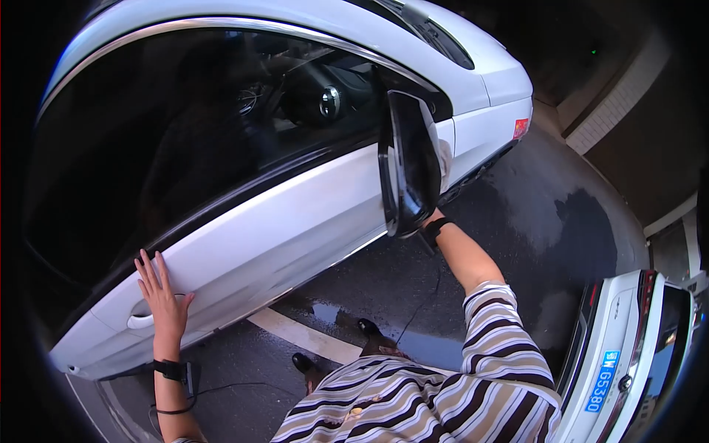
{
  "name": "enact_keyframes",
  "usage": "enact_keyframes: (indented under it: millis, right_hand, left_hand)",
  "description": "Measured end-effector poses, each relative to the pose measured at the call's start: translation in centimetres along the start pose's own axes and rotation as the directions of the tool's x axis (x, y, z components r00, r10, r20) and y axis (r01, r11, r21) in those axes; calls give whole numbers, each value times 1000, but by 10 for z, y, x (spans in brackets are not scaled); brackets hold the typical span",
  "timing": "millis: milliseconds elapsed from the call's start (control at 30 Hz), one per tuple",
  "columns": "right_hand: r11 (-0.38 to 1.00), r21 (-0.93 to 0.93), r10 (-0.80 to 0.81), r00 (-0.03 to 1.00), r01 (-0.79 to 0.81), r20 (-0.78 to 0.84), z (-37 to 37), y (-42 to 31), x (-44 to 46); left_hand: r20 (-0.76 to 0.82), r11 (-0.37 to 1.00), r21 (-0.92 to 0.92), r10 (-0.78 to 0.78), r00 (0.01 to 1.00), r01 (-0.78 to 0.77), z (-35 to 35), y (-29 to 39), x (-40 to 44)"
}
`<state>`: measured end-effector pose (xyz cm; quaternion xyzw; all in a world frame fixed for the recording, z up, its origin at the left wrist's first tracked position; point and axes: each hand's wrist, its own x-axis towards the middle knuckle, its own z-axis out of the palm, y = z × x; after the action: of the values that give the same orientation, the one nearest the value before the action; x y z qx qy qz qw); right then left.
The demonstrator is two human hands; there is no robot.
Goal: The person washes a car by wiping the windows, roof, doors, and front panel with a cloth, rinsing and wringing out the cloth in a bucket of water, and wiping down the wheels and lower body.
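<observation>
My left hand (164, 299) lies with fingers spread against the white car door (288, 196), just below the window edge. Close beside its wrist is the door handle (139, 322). The side mirror (415, 166) sticks out from the front of the door. My right arm reaches behind this mirror, and its housing hides most of my right hand (431, 217), fingers included. A pale, cloth-like patch (445, 159) shows at the mirror's far edge; I cannot make out whether my right hand holds it.
A dark side window (185, 133) spans the upper left. Wet patches darken the ground (532, 221) beside the car. Another white car (605, 354) stands at the lower right, behind my right side. A thin cable (221, 387) hangs from my left wrist.
</observation>
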<state>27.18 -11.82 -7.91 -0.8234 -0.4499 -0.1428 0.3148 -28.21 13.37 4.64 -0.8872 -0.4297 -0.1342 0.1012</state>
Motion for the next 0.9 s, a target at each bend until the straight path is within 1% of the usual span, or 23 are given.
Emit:
enact_keyframes:
  millis: [100,133,167,200,267,333,433,533,600,633,667,700,767,800,833,900]
  right_hand:
    - [971,-230,-89,994,72,-66,6,93,36]
    - [947,-306,-124,989,95,-79,-2,97,47]
    - [921,-374,-136,990,109,-47,-14,104,55]
    - [941,-338,-39,999,34,-8,-18,121,70]
    - [957,-291,2,1000,1,9,-34,119,89]
    - [963,-249,135,985,-104,110,-48,102,98]
    - [966,-255,-40,999,37,-6,-35,106,91]
    - [931,-290,-220,975,220,34,-24,112,81]
    - [916,-244,-283,944,318,167,-16,114,74]
    - [922,-234,-248,935,308,255,-16,107,71]
    - [835,-288,-412,879,469,239,-12,97,70]
    - [717,-341,-564,793,608,230,-2,97,68]
    - [740,-114,-626,741,663,245,9,78,62]
    - [737,-43,-646,722,674,248,14,66,60]
    - [742,11,-651,715,671,256,16,52,56]
    - [750,61,-648,712,659,272,17,27,52]
  left_hand:
    - [-16,993,-4,-116,993,116,11,25,5]
    - [-35,991,3,-137,990,137,14,31,8]
    - [-47,987,11,-159,986,160,17,35,11]
    - [-56,982,22,-185,981,186,21,38,10]
    - [-124,989,34,-142,982,147,26,36,10]
    - [-115,988,51,-142,983,148,23,37,8]
    - [-69,978,84,-184,981,189,18,40,10]
    - [-122,986,57,-147,982,155,22,34,8]
    - [-115,985,36,-165,980,170,21,35,7]
    - [-126,988,18,-152,980,155,22,33,7]
    - [-136,990,-1,-140,981,142,23,30,6]
    - [-153,992,-50,-121,981,114,20,30,4]
    - [-107,982,-66,-181,978,175,17,31,0]
    - [-79,975,-58,-219,973,214,16,36,-4]
    - [-102,972,-64,-233,967,227,19,43,-10]
    - [-132,976,-116,-199,971,184,23,62,-27]
